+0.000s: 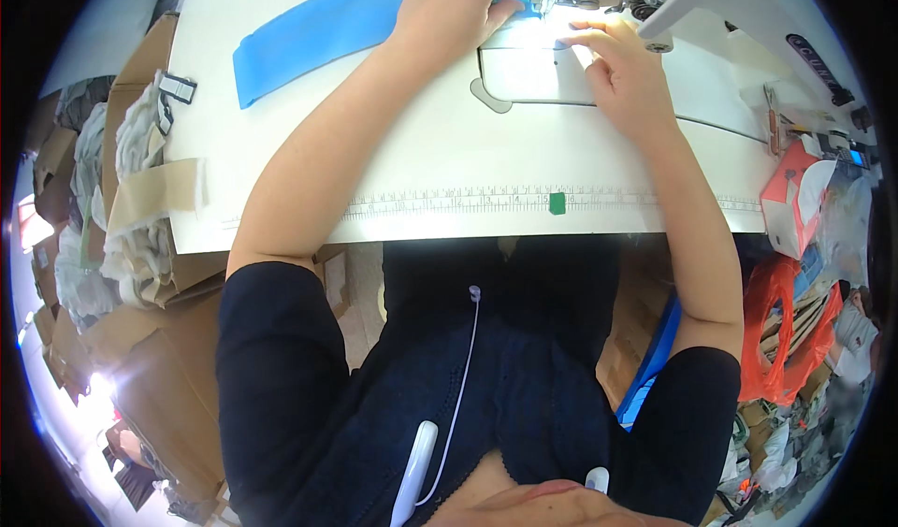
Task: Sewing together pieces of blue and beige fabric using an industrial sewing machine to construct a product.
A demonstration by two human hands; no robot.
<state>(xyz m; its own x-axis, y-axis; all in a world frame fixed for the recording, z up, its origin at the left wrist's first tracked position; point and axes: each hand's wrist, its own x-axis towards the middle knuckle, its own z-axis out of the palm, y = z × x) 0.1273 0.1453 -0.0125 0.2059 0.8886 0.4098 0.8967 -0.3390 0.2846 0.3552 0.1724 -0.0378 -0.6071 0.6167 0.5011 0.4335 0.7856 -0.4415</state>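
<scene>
A long blue fabric strip point(313, 36) curves over the white sewing table to the needle area point(543, 3) of a sewing machine point(739, 17). My left hand point(454, 8) grips the strip's far end, left of the needle, with its thumb and fingertips on the cloth. On the other side of the needle, my right hand point(622, 69) rests over the bright plate. Its fingers are stretched out and apart, the fingertips close to the presser foot. Glare from the machine lamp washes out the spot between my hands, so the strip's end there is hard to make out.
A printed ruler scale point(449, 202) with a green mark point(557, 203) runs along the table's front edge. Cardboard boxes and pale cloth point(140, 167) crowd the left side. At right are a red and white box point(790, 200), small tools point(773, 120) and a red plastic bag point(781, 331).
</scene>
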